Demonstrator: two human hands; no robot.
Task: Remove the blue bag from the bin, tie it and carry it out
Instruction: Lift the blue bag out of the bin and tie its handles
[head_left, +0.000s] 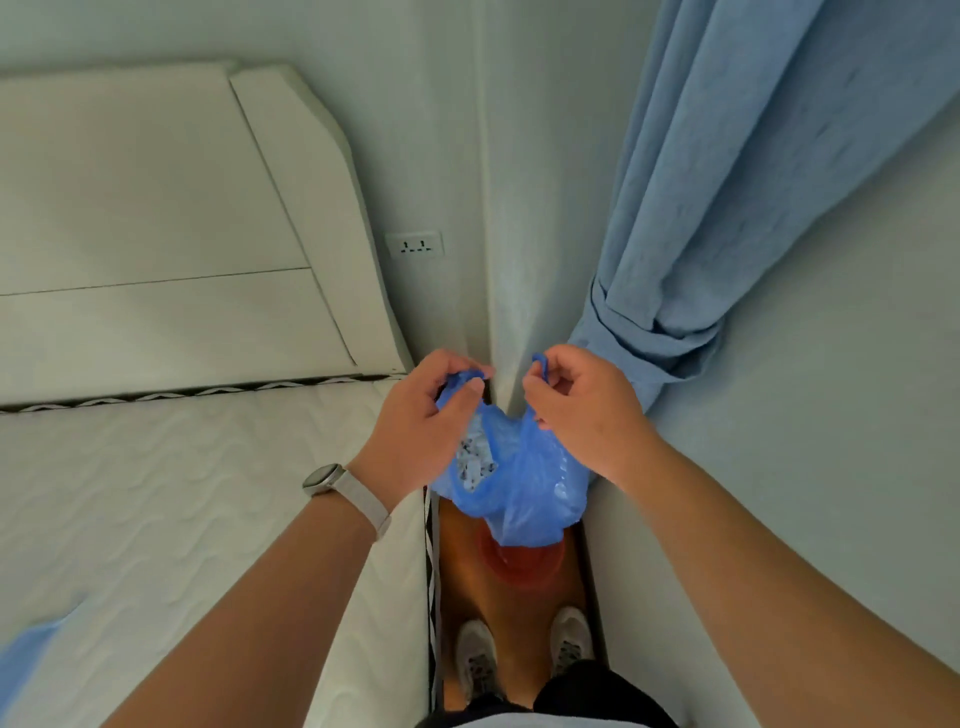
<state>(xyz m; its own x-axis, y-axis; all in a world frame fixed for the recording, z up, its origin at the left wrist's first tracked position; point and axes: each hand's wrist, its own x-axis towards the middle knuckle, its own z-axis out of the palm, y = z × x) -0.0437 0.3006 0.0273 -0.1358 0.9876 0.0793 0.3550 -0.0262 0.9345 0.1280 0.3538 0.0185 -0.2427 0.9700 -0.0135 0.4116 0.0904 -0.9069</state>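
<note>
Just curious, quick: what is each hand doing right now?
Left hand: closed, pinching one handle of the blue bag.
Right hand: closed, pinching the bag's other handle.

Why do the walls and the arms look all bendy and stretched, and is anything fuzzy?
In the head view, the wide-angle lens bends the wall corner and stretches both arms toward the frame edges. The blue bag, left hand and right hand look fairly sharp. The red bin below is soft and dim, and a blue patch at the bottom-left corner is blurred. Light is soft and even, without glare.

Narrow floor strip (462, 561) — mattress (208, 493) left, wall (805, 467) right — red bin (519, 564) blocking ahead.
</note>
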